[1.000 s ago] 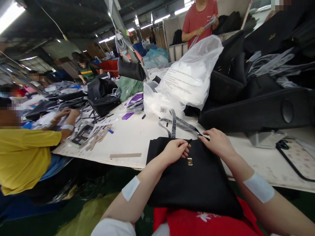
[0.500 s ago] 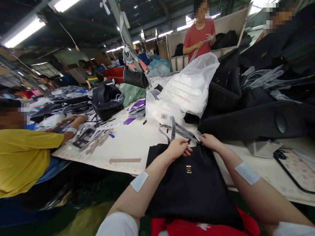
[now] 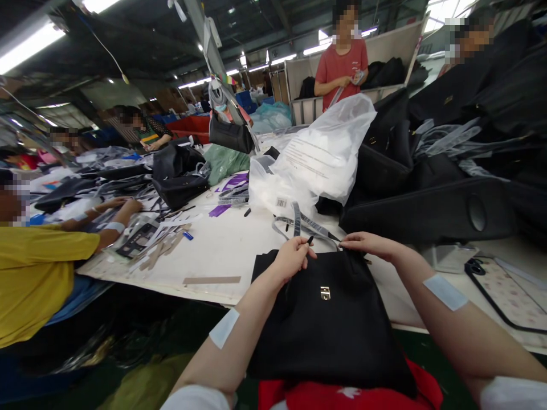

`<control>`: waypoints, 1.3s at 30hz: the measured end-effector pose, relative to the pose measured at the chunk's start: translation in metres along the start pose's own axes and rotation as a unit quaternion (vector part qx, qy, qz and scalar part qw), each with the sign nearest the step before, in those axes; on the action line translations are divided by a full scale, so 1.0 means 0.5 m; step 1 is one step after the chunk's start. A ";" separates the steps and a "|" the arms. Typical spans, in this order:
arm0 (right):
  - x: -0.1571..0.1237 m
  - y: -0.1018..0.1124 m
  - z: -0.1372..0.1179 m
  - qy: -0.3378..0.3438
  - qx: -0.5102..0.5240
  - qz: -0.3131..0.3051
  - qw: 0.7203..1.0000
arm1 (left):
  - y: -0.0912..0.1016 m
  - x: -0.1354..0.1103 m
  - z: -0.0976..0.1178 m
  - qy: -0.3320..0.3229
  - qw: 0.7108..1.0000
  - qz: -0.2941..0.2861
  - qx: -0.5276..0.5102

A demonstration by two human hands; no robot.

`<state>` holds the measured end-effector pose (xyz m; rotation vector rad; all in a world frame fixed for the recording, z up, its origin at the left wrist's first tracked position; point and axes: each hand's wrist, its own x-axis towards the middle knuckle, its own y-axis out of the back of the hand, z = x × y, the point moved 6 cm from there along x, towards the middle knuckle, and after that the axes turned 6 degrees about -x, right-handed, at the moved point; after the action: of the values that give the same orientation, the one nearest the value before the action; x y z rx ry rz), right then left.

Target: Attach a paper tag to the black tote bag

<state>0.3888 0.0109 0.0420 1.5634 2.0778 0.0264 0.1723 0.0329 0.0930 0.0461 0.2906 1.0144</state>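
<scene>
Matt bag, glossy metal clasp

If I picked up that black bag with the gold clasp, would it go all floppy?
The black bag would probably bend only a little, since its front looks smooth and flat. It's perhaps light for its size, because it barely bulges. The gold clasp looks small, so probably adds little weight.

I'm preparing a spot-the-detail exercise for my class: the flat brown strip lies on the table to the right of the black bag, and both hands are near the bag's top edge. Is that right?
Not quite: the head view shows the flat brown strip on the table to the left of the black bag.
</scene>
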 end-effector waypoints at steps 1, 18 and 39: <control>-0.004 0.003 -0.002 0.007 -0.005 -0.009 1.000 | 0.019 -0.005 0.016 -0.035 0.999 0.022 0.026; -0.150 0.069 -0.045 -0.078 -0.283 0.104 0.950 | 0.344 0.097 0.158 -0.157 0.869 0.288 0.370; -0.141 -0.265 0.018 0.022 0.225 0.024 0.974 | -0.135 -0.039 -0.012 -0.290 0.861 -0.109 0.403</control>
<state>0.2883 -0.0985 0.0197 1.8846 2.1841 -0.4236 0.2174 -0.0199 0.0801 1.0443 0.1407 0.5531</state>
